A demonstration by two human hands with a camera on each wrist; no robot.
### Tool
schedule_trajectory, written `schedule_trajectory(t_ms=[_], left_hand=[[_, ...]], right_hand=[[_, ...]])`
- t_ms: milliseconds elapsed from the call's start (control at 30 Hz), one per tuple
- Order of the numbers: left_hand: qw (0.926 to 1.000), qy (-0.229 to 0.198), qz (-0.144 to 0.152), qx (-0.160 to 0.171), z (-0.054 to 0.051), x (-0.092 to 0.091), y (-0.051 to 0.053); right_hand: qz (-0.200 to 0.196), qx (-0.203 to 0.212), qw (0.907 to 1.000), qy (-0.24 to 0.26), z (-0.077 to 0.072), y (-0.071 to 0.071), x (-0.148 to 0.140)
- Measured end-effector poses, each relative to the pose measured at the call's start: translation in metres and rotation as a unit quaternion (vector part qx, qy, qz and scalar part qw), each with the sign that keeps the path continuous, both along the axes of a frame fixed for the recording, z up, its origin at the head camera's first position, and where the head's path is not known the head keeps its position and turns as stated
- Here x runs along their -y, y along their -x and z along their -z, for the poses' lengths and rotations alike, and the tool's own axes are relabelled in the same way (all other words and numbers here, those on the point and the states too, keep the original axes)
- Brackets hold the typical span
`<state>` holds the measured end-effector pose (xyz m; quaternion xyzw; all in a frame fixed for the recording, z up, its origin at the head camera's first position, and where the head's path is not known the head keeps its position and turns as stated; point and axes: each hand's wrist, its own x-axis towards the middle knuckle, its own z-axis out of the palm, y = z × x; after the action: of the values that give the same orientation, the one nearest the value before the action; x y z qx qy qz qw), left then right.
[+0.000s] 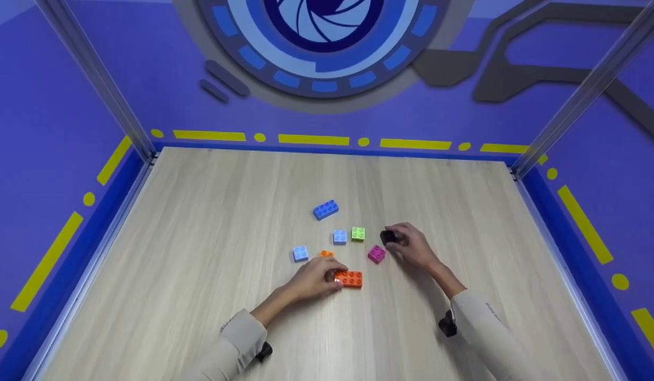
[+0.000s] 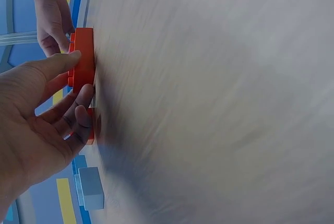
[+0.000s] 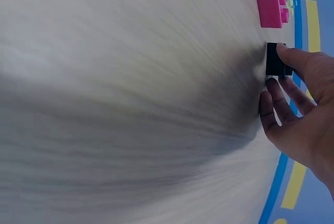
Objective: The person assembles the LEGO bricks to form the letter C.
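My left hand (image 1: 312,279) holds a long orange-red toy brick (image 1: 351,279) by its left end, thumb on the near side. In the left wrist view this brick (image 2: 84,57) sits at or just above the tabletop; I cannot tell which. A black brick (image 1: 387,237) is pinched by my right hand (image 1: 414,248), and the right wrist view shows the thumb across it (image 3: 273,59). Just left of that hand lies a magenta brick (image 1: 376,254). Partly hidden behind my left hand is a small orange brick (image 1: 325,253).
A lime green brick (image 1: 358,233) and a light blue brick (image 1: 339,237) lie side by side mid-table. Another light blue brick (image 1: 300,253) is further left, and a long blue brick (image 1: 325,209) lies farther back. Blue-purple walls (image 1: 327,119) bound the wooden table (image 1: 226,211).
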<state>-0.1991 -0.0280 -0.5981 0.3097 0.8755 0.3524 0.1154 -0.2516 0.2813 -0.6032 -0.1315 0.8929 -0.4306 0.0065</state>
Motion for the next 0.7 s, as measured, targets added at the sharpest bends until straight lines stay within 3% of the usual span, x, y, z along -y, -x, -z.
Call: schedule_trajectory(t_ms=[367, 700], left_hand=[[1.0, -0.004, 0.005, 0.001, 0.0, 0.001, 0.001], [0.9998, -0.015, 0.01, 0.002, -0.002, 0.001, 0.002]], right_hand=[[0.005, -0.019, 0.9985, -0.051, 0.001, -0.003, 0.0], [0.019, -0.026, 0.9992, -0.024, -0.011, -0.016, -0.002]])
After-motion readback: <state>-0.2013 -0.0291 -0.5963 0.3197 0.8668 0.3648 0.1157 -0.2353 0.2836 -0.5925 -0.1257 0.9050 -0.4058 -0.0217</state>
